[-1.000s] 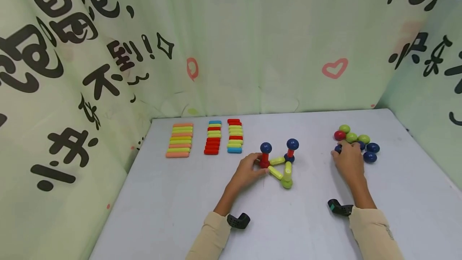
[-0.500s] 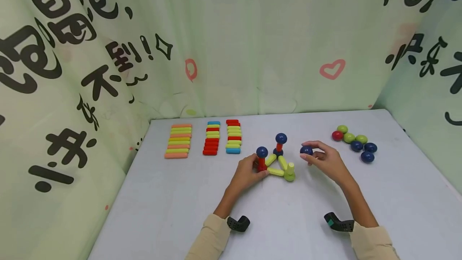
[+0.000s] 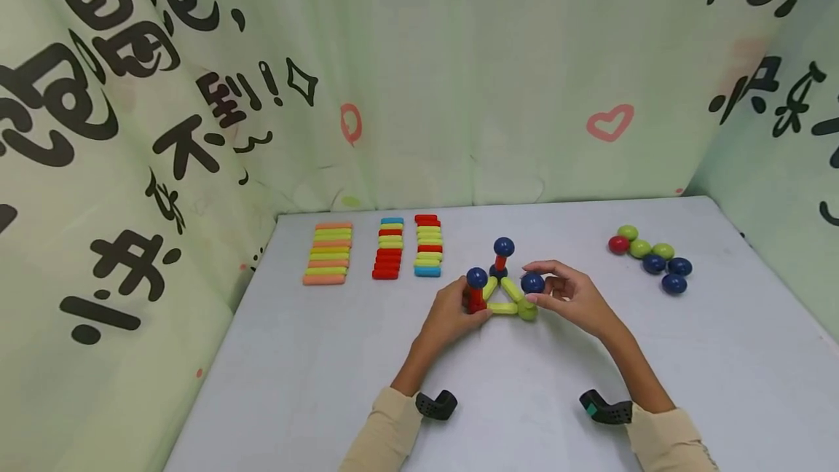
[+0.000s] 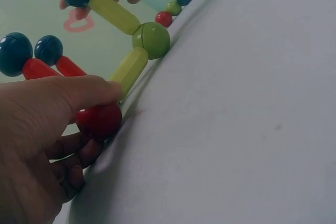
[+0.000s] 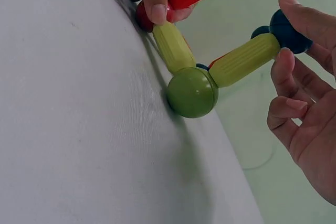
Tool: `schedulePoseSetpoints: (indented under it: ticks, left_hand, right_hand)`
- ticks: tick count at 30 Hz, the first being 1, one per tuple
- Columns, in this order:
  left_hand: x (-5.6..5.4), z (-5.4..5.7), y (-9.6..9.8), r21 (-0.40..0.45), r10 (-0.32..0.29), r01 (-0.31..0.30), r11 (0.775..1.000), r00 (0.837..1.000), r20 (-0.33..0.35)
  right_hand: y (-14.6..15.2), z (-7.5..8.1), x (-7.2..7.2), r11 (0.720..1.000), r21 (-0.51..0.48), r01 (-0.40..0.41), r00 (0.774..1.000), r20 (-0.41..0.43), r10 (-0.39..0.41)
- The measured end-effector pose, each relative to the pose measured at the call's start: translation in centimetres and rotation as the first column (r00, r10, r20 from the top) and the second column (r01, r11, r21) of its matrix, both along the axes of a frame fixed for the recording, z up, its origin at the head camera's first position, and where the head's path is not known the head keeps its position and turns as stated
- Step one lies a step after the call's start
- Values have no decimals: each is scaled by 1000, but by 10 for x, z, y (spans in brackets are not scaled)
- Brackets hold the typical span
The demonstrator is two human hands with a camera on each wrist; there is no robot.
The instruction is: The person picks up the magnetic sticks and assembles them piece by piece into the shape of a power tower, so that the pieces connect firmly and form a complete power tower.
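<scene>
A triangular frame of yellow-green rods [image 3: 502, 308], joined by balls at its corners, stands on the table in the head view. My left hand [image 3: 452, 315] grips the red ball [image 4: 100, 121] at the left corner, the thumb across it. From that corner and from the far one, red rods rise, topped by blue balls [image 3: 476, 277]. At the near right corner sits a green ball [image 5: 191, 93], with a yellow-green rod [image 5: 247, 60] rising from it. My right hand [image 3: 577, 297] pinches a blue ball [image 5: 286, 30] between thumb and fingers, right at that rod's upper end.
Rods lie in three columns at the back left: orange and yellow-green rods [image 3: 327, 253], then two mixed columns of red, yellow-green and blue rods [image 3: 428, 248]. Loose blue balls [image 3: 674, 284], green balls [image 3: 640, 248] and one red ball [image 3: 618, 244] cluster at the back right.
My right hand has brought a blue ball leftward from the cluster to the upright yellow-green rod. The frame has turned a little while my left hand kept its grip on the red corner ball.
</scene>
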State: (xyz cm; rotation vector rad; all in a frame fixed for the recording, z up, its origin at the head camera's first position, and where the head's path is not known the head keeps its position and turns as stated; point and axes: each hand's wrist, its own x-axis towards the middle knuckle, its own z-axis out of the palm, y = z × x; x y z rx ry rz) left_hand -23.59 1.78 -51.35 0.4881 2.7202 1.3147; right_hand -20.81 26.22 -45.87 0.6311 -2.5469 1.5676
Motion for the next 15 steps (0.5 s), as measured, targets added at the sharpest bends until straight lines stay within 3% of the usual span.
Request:
schedulePoseSetpoints:
  ticks: [5, 7, 9, 11, 13, 15]
  left_hand:
    - [-4, 4, -11, 21, -92, 91, 996, 993, 77]
    - [-7, 7, -22, 20, -132, 131, 991, 986, 105]
    - [-11, 12, -38, 9, -128, 128, 992, 986, 110]
    - [-14, 19, -58, -5, -62, 63, 998, 995, 75]
    - [-17, 25, -80, -9, 72, -72, 997, 997, 19]
    - [-21, 28, -102, 2, 237, -237, 971, 970, -59]
  right_hand:
    - [6, -9, -4, 995, 100, -11, 994, 114, -1]
    - [8, -13, -5, 982, 187, -12, 987, 158, -18]
    - [9, -17, -6, 958, 287, -21, 984, 175, -31]
    - [7, -20, -7, 937, 348, -34, 984, 177, -30]
    - [5, -23, -7, 923, 384, -39, 985, 170, -30]
    - [3, -24, -8, 915, 403, -27, 987, 158, -40]
